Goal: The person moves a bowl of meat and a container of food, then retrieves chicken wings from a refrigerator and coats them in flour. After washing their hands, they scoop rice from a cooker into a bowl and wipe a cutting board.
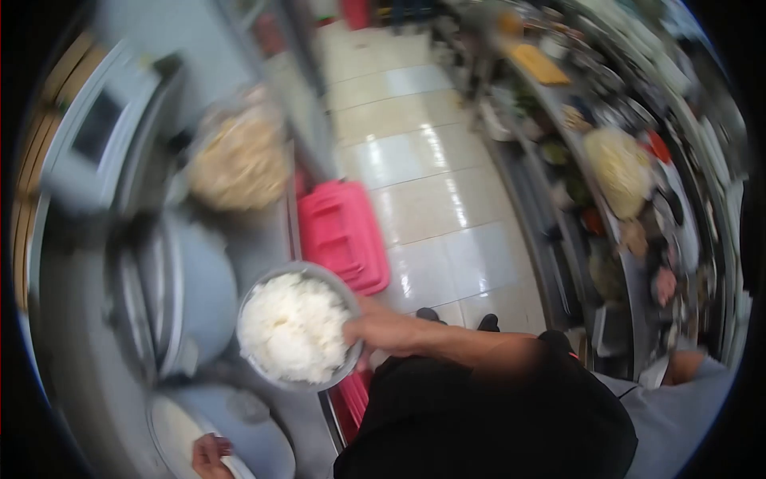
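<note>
My right hand (381, 326) grips the rim of a round grey bowl (351, 369), its arm reaching across in front of my black apron. White cooked rice (291, 327) heaps up inside the bowl. At the lower left, the curled fingers of my left hand (211, 453) are on the edge of a pale round lid (247, 443), beside a cream-coloured rim (166, 431). Part of that hand and its wrist fall outside the view. Close by stands a large bluish-grey pot (203, 295), seen from the side and blurred.
A plastic bag of tan food (239, 156) sits on the metal counter (307, 415). Below its edge is a pink plastic lid (347, 235). Shelving on the right carries a bag of yellowish food (618, 172) and a yellow board (541, 64). Between them runs the shiny tiled floor (431, 191).
</note>
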The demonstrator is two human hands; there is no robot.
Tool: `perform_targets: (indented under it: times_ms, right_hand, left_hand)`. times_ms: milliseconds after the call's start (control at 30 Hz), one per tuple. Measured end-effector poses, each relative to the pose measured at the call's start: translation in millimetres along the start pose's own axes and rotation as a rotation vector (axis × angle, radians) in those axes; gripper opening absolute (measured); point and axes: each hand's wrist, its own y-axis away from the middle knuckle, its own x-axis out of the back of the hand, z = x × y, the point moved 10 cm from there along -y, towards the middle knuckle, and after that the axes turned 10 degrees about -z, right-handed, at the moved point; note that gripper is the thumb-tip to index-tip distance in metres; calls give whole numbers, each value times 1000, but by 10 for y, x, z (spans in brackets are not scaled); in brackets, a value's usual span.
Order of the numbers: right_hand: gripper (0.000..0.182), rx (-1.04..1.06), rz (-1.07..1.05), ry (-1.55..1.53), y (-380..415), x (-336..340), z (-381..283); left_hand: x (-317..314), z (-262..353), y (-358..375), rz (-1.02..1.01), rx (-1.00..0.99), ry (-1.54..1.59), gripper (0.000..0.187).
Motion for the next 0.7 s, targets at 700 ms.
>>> perform_targets:
  times_ms: [700]
  right_hand:
    - [66, 598, 1096, 62, 3018, 1114, -19]
  left_hand:
    - [-4455, 2514, 741, -1373, 121, 643, 51]
